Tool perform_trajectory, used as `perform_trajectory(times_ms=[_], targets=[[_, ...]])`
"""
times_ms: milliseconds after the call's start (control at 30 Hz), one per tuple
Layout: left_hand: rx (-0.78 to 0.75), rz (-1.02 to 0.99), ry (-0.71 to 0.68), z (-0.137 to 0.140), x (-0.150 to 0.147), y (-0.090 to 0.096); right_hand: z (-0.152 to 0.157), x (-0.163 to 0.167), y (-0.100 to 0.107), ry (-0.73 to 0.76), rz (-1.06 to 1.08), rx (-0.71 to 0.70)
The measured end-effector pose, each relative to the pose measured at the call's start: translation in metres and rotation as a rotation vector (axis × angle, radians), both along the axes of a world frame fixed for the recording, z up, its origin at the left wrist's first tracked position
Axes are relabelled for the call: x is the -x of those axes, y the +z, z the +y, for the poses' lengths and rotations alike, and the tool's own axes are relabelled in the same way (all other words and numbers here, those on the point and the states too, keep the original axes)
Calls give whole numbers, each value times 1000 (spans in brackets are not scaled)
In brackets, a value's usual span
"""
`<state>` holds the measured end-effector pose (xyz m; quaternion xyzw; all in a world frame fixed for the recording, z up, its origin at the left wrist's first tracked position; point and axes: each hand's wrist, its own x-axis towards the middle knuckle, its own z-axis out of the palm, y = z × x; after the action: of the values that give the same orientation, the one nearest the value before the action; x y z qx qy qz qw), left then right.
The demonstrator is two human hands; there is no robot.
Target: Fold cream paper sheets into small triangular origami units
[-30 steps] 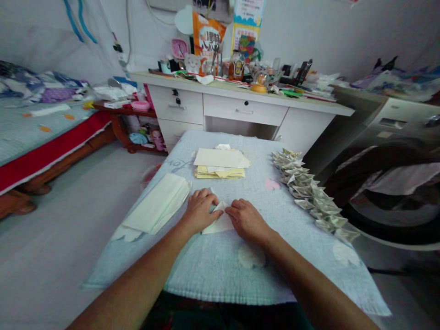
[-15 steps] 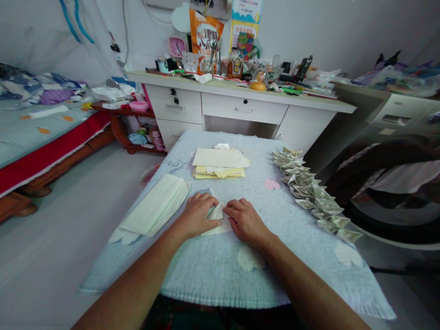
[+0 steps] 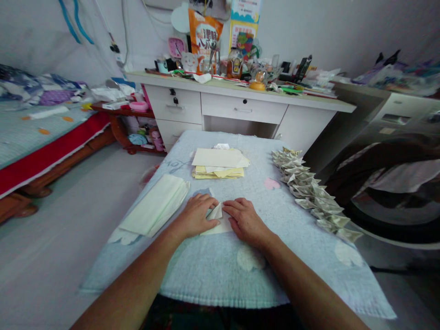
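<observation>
A pale sheet of paper (image 3: 220, 228), partly folded, lies on the cloth-covered table between my hands. Its upper part stands up as a small pointed flap. My left hand (image 3: 198, 216) curves around the left side of the paper, with thumb and fingers closed on the fold. From the right, my right hand (image 3: 245, 221) presses its bent fingers on the paper's right edge beside the flap. Parts of the paper are hidden under both hands.
A stack of pale green paper (image 3: 156, 204) lies left, and yellow and cream sheets (image 3: 220, 165) are piled beyond my hands. Rows of folded paper pieces (image 3: 312, 195) line the table's right side. A cluttered white desk (image 3: 244, 107) stands behind; a washing machine (image 3: 395, 119) is right.
Almost nothing differs. Both hands stay on the folded paper in nearly the same place; the view has shifted very slightly.
</observation>
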<state>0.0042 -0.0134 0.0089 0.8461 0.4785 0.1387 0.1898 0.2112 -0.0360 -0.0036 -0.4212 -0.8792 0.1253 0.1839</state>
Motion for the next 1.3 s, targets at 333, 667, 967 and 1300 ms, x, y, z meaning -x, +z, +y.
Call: perform_trajectory(times_ms=[333,667,967,1300], targets=[[-57,101,102,-13,-6,-2,0,0,1,0,-56,-10],[-89,118,174,-23,-9,-2,-1,2,5,-18,-77,17],[-155,-35,162,-28,-8,-15,-3,2,6,-30,-93,21],[-255,174,54,-32,-10,-13,-1,2,5,-45,-82,9]])
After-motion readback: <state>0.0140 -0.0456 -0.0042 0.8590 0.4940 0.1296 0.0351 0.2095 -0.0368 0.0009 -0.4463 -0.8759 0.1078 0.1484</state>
